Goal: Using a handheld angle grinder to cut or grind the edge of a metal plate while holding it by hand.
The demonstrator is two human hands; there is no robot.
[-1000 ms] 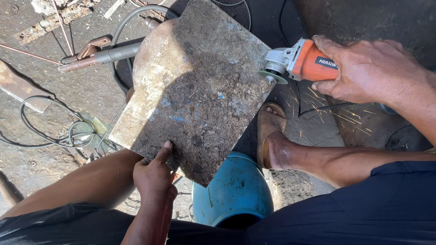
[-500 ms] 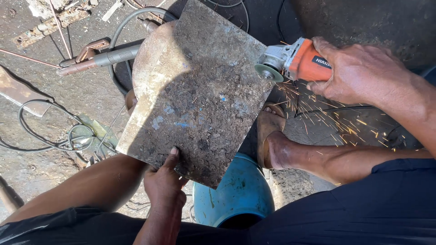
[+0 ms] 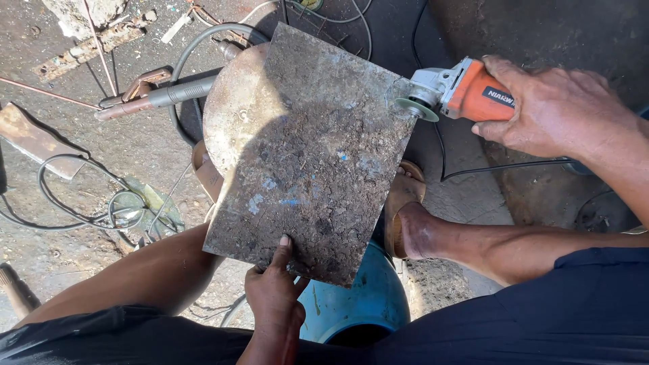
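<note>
Rusty metal plate (image 3: pixel 307 155) above littered ground (image 3: pixel 74 223)

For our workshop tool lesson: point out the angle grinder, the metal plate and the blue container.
angle grinder (image 3: pixel 476 93), head view, on its orange body.
metal plate (image 3: pixel 311 155), head view, middle of its dirty face.
blue container (image 3: pixel 365 304), head view, on its curved wall.

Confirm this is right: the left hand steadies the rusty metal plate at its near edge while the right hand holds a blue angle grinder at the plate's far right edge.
Not quite: in the head view the angle grinder is orange, not blue. The rest holds: the left hand steadies the rusty metal plate, and the right hand holds the grinder.
</note>
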